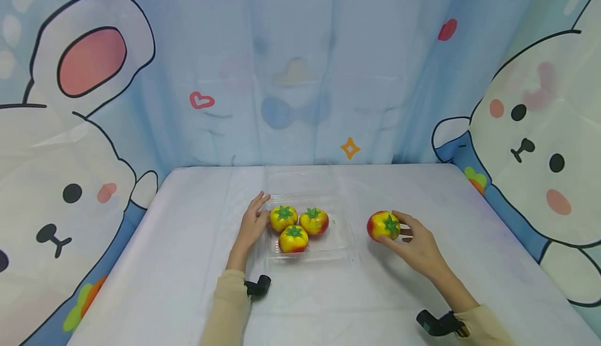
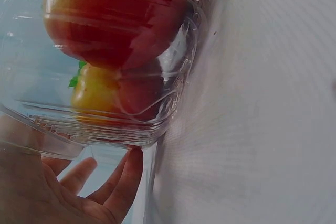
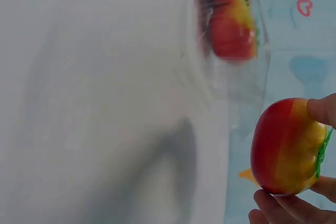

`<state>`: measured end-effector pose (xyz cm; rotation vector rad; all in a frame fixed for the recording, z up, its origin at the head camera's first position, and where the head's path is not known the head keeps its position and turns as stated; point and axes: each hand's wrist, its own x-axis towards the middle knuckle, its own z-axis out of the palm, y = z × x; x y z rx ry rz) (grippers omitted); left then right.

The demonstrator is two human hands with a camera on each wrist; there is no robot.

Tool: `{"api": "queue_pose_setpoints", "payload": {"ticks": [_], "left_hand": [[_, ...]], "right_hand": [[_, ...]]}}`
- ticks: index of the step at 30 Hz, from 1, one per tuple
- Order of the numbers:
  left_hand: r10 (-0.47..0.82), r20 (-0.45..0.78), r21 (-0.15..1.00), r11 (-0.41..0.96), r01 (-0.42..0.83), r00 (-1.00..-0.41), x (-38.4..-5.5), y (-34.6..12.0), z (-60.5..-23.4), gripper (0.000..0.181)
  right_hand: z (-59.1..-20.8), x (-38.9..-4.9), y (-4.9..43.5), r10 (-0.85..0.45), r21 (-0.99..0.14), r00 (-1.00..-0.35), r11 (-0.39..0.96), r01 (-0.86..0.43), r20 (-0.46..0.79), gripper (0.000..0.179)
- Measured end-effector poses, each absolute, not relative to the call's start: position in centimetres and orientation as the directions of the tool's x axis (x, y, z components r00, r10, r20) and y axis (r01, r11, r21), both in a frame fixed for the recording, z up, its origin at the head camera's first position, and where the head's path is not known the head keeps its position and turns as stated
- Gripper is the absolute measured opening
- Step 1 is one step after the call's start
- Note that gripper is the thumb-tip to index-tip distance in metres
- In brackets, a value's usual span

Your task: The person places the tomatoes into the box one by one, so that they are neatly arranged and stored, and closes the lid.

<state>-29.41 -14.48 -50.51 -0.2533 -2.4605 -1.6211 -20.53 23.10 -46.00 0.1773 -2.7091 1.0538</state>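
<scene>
A clear plastic box point(image 1: 339, 240) lies on the table with its lid point(image 1: 300, 181) folded back behind it. Inside, three red and yellow toy persimmons with green leafy tops sit grouped at the left: one at the back left point(image 1: 283, 219), one at the right point(image 1: 315, 222), one in front point(image 1: 293, 239). My left hand point(image 1: 252, 227) rests against the box's left side; the left wrist view shows a fingertip point(image 2: 135, 155) touching the clear wall. To the right of the box, my right hand point(image 1: 417, 247) holds a fourth toy persimmon point(image 3: 286, 148) between thumb and fingers, above the table.
A white cloth point(image 1: 178, 283) covers the table. A light blue curtain point(image 1: 300, 74) with cartoon animals hangs behind and at both sides. A dark wrist camera point(image 1: 258, 286) is worn on the left wrist and another camera point(image 1: 437, 323) on the right.
</scene>
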Motion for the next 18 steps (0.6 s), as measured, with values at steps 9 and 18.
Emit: {"api": "queue_pose_setpoints", "payload": {"ticks": [9, 18], "left_hand": [[0.039, 0.241, 0.889, 0.393, 0.237, -0.97, -29.5, -14.6, -50.6, 0.048], [0.048, 0.275, 0.875, 0.402, 0.27, -0.96, -29.4, -14.6, -50.4, 0.047]], "right_hand": [[-45.1, -21.9, 18.4, -0.097, -0.69, -0.954, 0.671, -0.272, 0.282, 0.071], [-45.6, -22.3, 15.3, -0.169, -0.681, -0.929, 0.64, -0.357, 0.328, 0.069]]}}
